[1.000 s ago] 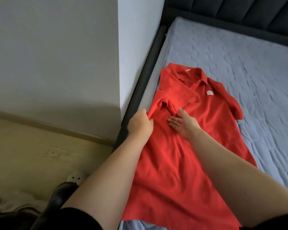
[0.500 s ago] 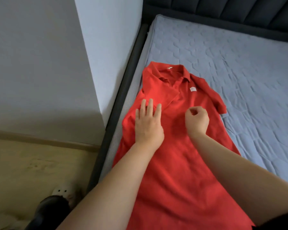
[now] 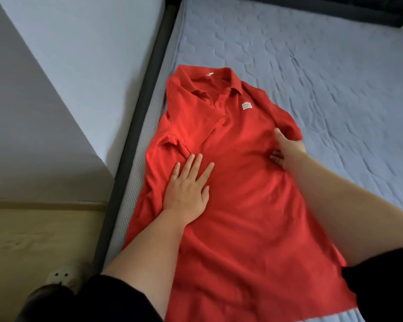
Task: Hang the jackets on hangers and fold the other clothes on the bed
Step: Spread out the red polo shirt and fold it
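Fold step: the red polo shirt (image 3: 242,205) is lying flat on the bed (image 3: 312,54), by the bed's left edge. Left hand (image 3: 186,189), fingers straight, is pressing the folded-in left side and holding nothing. Right hand (image 3: 289,152) is pinching fabric at the right sleeve; next is prob. folding it inward. Collar is pointing away from the person, long axis collar-to-hem.

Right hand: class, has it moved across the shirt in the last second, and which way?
Yes. The right hand went rightward over the shirt: from lower left of the white label to its lower right, at the sleeve.
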Demonstrator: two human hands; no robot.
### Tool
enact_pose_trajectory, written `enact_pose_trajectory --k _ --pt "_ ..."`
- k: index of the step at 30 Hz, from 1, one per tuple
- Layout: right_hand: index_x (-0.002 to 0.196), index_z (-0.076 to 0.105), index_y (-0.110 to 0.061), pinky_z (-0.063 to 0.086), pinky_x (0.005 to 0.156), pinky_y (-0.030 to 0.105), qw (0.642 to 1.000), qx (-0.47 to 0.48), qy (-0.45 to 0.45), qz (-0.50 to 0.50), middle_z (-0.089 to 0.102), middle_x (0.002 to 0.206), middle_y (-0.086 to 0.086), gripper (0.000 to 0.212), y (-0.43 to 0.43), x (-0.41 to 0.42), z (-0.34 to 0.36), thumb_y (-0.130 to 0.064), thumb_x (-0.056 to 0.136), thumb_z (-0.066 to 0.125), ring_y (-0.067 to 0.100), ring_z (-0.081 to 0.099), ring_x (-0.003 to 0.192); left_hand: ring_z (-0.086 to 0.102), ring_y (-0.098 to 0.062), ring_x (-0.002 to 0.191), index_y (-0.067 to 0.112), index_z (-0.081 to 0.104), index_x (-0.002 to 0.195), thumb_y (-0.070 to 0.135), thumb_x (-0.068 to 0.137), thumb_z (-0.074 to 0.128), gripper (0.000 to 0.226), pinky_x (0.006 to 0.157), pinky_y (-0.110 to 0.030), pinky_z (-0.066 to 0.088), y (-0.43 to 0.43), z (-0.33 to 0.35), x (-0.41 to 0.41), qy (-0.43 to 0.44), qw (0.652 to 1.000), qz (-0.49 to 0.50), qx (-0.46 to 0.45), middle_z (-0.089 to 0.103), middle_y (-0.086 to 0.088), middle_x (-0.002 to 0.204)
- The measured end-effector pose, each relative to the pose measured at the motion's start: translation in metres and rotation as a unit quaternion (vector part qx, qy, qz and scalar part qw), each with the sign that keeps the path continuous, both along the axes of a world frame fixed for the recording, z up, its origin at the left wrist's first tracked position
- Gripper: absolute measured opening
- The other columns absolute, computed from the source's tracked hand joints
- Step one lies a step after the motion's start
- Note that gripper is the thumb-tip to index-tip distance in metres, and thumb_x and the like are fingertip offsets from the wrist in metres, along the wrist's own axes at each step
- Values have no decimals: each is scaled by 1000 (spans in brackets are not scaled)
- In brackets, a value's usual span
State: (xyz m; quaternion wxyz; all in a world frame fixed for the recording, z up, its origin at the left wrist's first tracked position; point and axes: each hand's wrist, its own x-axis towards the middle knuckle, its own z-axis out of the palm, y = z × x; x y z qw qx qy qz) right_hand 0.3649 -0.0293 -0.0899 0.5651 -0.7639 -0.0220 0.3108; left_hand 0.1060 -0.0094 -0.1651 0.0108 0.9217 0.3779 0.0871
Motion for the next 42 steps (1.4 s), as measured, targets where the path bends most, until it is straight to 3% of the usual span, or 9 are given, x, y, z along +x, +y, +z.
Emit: enact_pose_trajectory --k 4,12,16,19,25,29,33,37,42 --pt "86 57 -13 46 47 22 996 33 -66 -47 55 72 5 11 10 19 10 -22 90 61 20 56 63 4 -20 146 30 12 150 40 90 24 62 117 -42 4 -1 0 -2 -8 1000 5 -1 10 -5 159" --pt "110 60 4 25 102 24 879 -62 -458 -117 46 130 18 28 26 11 43 -13 91 47 29 45 122 6 -20 146 30 14 150 37 93 32 60 117 -42 6 -2 3 -2 -18 1000 5 -10 12 -5 158" --pt "89 66 -1 27 106 53 710 -62 -680 174 63 105 17 20 8 -45 24 -20 84 62 35 55 105 9 -21 146 29 18 150 36 92 37 61 116 -43 9 -3 6 -2 -19 1000 5 -12 15 -6 158" --pt "84 67 -4 38 90 43 596 23 -763 249 66 92 12 17 -11 -68 7 -20 81 65 33 61 87 12 -21 146 28 26 148 33 90 44 61 116 -43 11 -3 7 -2 -39 999 3 -21 20 -6 157" --pt "142 34 -15 5 114 51 818 -150 -537 141 17 153 17 85 -3 -47 15 6 62 55 35 15 140 7 -19 146 29 17 150 36 92 35 61 117 -42 7 -3 4 -2 -28 999 8 -13 14 -4 158" --pt "135 44 -22 -10 110 58 715 -302 -575 260 0 158 14 69 7 -23 22 4 72 56 36 -7 144 2 -18 147 31 10 150 39 92 27 61 117 -41 2 -2 3 -1 -18 1000 9 -11 9 -3 159" --pt "95 61 -2 13 112 53 623 -317 -650 297 63 106 19 21 15 -24 26 0 79 47 36 52 109 1 -18 147 31 9 150 39 93 26 61 117 -40 0 -2 2 -2 -18 1000 10 -12 7 -3 159" --pt "97 55 0 31 62 37 732 -229 -602 223 64 92 23 19 22 -44 38 -16 88 51 42 57 85 2 -19 147 30 11 150 39 94 28 60 117 -40 0 -2 2 -2 -21 1000 6 -13 8 -3 159" --pt "123 56 -8 39 92 35 804 -129 -503 290 57 122 14 40 22 -62 35 -28 89 57 31 50 114 10 -20 146 29 19 150 37 93 35 60 116 -41 6 -3 1 -2 -35 999 5 -8 15 -5 158"
